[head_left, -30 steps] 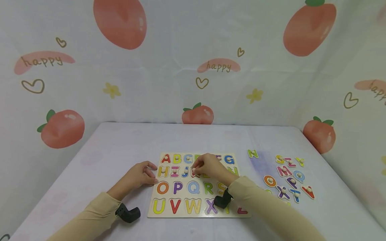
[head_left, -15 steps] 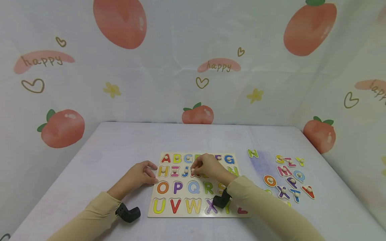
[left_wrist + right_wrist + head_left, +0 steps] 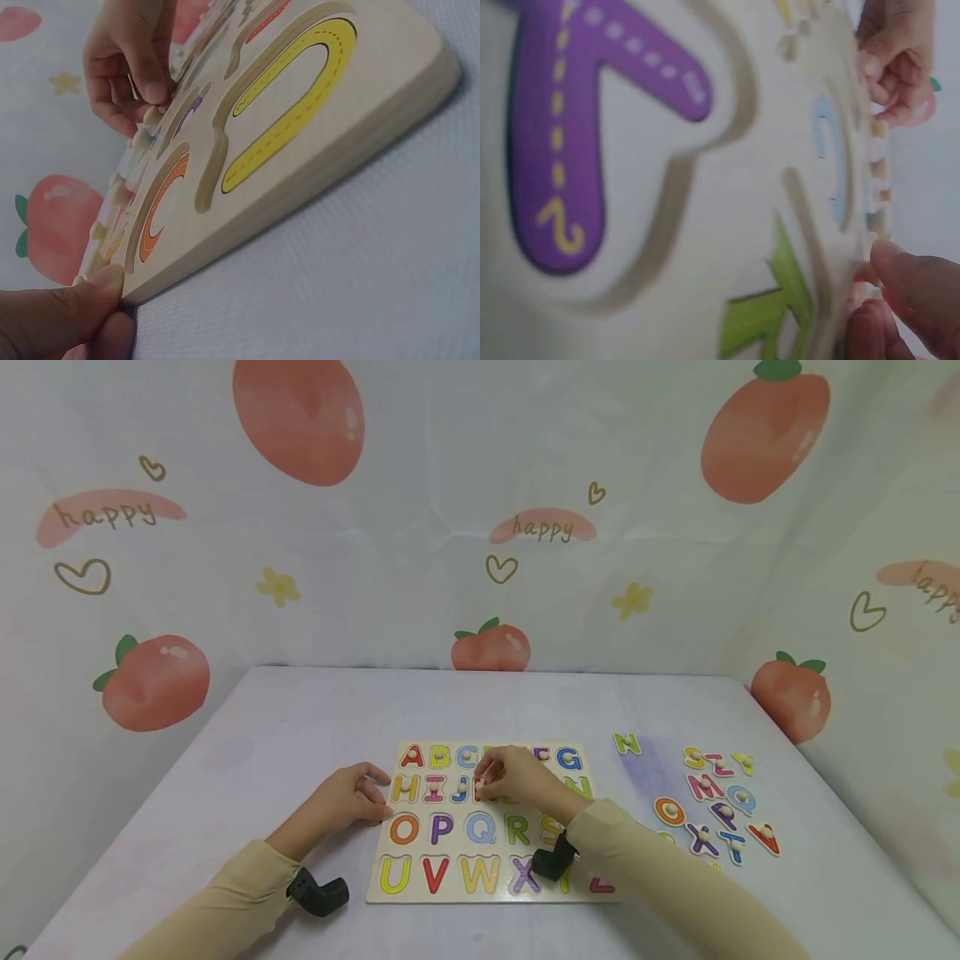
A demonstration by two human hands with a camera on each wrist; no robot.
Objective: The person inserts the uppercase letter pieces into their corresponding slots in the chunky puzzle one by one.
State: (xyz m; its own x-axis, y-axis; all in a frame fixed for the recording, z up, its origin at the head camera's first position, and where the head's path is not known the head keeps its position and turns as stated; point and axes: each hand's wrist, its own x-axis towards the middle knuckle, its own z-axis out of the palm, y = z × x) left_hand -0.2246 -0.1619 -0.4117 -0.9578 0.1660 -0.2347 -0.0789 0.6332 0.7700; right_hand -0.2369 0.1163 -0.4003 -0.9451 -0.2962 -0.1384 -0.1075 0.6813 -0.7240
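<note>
A wooden alphabet puzzle board lies flat on the table. My left hand rests at its left edge with relaxed fingers; in the left wrist view the thumb touches the board's border. My right hand pinches the knob of a red letter piece, just right of the J piece, at the K place. The fingers cover most of this piece. Knobbed pieces fill the visible A to J places, while the O recess and others in the lower rows show only printed letters.
Right of the board lie several loose letter pieces, among them an N, an M, an O and a V. My right forearm crosses the board's lower right corner. A patterned cloth hangs behind the table.
My right fingertips have shifted very slightly left with the red piece at the K place. The left hand and the board stay where they were.
</note>
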